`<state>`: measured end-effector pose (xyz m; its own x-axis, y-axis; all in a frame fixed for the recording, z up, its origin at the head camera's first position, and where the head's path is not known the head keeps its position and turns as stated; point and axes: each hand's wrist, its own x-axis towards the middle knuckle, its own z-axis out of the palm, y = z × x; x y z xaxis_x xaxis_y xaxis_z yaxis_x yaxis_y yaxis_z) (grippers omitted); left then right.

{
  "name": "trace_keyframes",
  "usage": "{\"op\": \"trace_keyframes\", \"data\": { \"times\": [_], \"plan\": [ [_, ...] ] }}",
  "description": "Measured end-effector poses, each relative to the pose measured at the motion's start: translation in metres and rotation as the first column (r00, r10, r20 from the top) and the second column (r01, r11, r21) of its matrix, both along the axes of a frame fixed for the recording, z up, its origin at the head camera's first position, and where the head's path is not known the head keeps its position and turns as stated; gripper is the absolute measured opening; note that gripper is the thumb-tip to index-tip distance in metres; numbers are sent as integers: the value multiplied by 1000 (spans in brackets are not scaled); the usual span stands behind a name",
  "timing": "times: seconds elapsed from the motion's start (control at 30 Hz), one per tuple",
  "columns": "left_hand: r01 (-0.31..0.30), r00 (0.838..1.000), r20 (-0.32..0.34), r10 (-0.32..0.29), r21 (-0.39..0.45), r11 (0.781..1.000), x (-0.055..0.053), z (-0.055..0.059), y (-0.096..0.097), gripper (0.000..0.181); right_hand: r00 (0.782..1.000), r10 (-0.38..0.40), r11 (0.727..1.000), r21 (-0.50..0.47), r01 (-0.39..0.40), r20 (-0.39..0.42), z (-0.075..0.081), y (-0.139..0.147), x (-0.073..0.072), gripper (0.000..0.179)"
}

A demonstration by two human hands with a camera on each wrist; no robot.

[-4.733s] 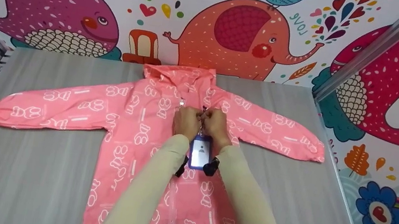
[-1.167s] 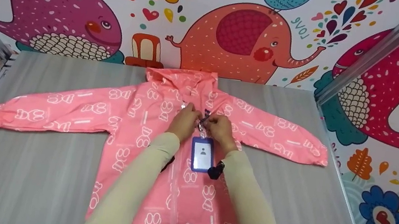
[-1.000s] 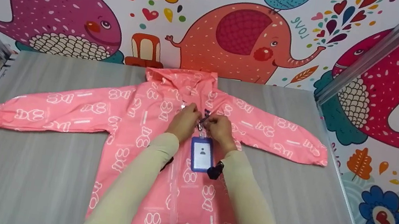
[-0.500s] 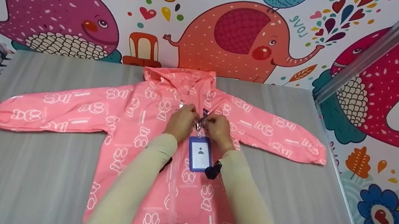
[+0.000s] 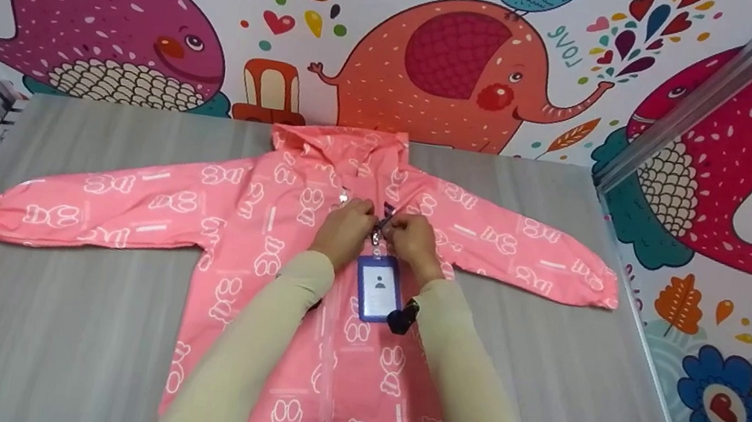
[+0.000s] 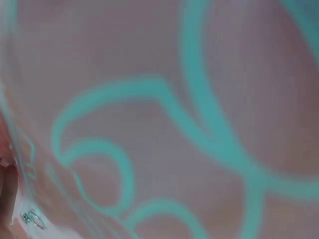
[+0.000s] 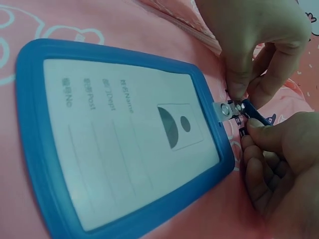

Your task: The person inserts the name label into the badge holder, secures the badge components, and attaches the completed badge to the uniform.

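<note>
A pink jacket [image 5: 251, 236] with white printed outlines lies spread out, hood at the far side. On its chest rests an ID badge [image 5: 379, 288] in a blue frame, its metal clip [image 7: 230, 108] at the top end. My left hand [image 5: 344, 230] pinches at this clip between thumb and fingers. A short dark blue strap [image 7: 255, 115] runs from the clip, and my right hand [image 5: 412, 243] pinches it. Blurred jacket cloth [image 6: 149, 119] fills most of the left wrist view, fingers just showing at its left edge. The fingertips partly hide the strap.
The jacket lies on a grey wood-grain table [image 5: 65, 313]. Behind it stands a wall [image 5: 373, 37] with cartoon animals, and metal posts [image 5: 709, 105] rise at the table's back corners. A silvery zipper pull [image 5: 343, 197] sits near the left hand.
Since the oldest frame the hands have drawn slightly apart, and the badge and clip show more fully. Over the last second the hands stay nearly in place; the view shifts a little.
</note>
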<state>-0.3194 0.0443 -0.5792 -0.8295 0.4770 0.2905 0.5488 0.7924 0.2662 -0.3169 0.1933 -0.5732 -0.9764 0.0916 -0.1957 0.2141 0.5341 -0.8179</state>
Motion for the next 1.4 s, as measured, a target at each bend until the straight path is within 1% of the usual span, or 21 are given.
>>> {"op": "trace_keyframes", "data": {
  "times": [0.07, 0.13, 0.23, 0.37, 0.47, 0.7, 0.8, 0.97, 1.07, 1.2, 1.4],
  "plan": [
    [21, 999, -32, -22, -7, 1000, 0, -1, -1, 16, 1000, -3, 999, 33, 3, -1, 0, 0, 0, 12],
    [35, 999, -42, -35, -4, 999, -1, -3, -2, 16, 1000, -3, 999, 53, 3, 3, 1, -1, 0, 12],
    [39, 999, -30, -39, 3, 999, -2, -5, -3, 17, 1000, -2, 998, 61, 1, 21, 1, -1, 0, 12],
    [36, 999, -13, -36, 21, 999, -3, -8, -4, 16, 999, -3, 1000, 27, 3, 34, 3, 0, -1, 12],
    [36, 999, -12, -35, 27, 999, -5, -8, -4, 16, 999, -5, 1000, 3, 5, 34, 4, 0, -2, 12],
    [35, 999, -7, -35, 32, 999, -5, -8, -4, 14, 998, -11, 1000, -5, 11, 58, 5, 0, -3, 12],
    [36, 999, -14, -36, 40, 999, -4, -9, -5, 13, 998, -12, 1000, -20, 13, 65, 4, 0, -2, 12],
    [38, 998, -55, -35, 59, 998, -2, -10, -5, 11, 1000, 9, 1000, 6, -9, 17, 4, 1, -2, 12],
    [37, 997, -67, -33, 60, 998, -1, -9, -5, 11, 1000, 4, 1000, 3, -4, 24, 5, 1, -2, 11],
    [25, 998, -56, -22, 56, 998, -2, -9, -4, 12, 998, -16, 999, -41, 18, 56, 5, 0, -2, 11],
    [5, 1000, -28, -3, 57, 998, -1, -9, -4, 12, 998, -23, 999, -46, 26, 57, 4, -1, 0, 10]
  ]
}}
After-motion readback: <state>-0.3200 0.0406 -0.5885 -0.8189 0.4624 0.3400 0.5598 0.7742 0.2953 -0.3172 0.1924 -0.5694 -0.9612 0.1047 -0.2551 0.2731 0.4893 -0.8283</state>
